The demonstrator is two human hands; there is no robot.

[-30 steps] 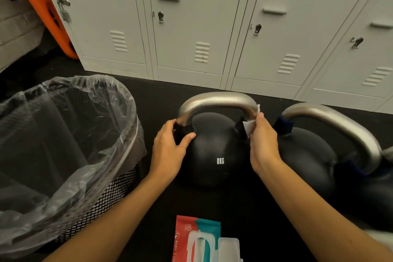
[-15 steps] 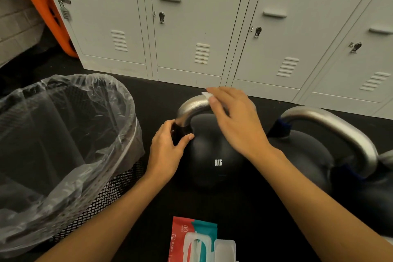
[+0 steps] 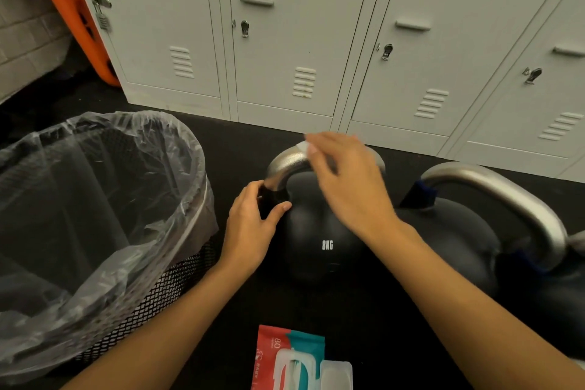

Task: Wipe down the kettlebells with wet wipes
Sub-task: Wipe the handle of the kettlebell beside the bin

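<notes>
A black kettlebell (image 3: 319, 241) marked 8KG with a silver handle stands on the dark floor in the middle. My left hand (image 3: 253, 225) grips the left foot of its handle where it meets the body. My right hand (image 3: 345, 184) lies over the top of the handle and presses a white wet wipe (image 3: 303, 146) onto the metal; only a corner of the wipe shows beyond the fingertips. A second, larger kettlebell (image 3: 468, 231) stands touching it on the right. The wipes pack (image 3: 294, 361), red and teal with its white lid open, lies near the bottom edge.
A black mesh bin (image 3: 95, 218) lined with a clear plastic bag stands close on the left. White lockers (image 3: 285, 41) run along the back, with an orange object (image 3: 72, 13) leaning at the far left. Part of a third kettlebell (image 3: 557, 298) shows at the right edge.
My right hand has slid the wipe from the right foot of the handle up over its top toward the left. My left hand has stayed in place.
</notes>
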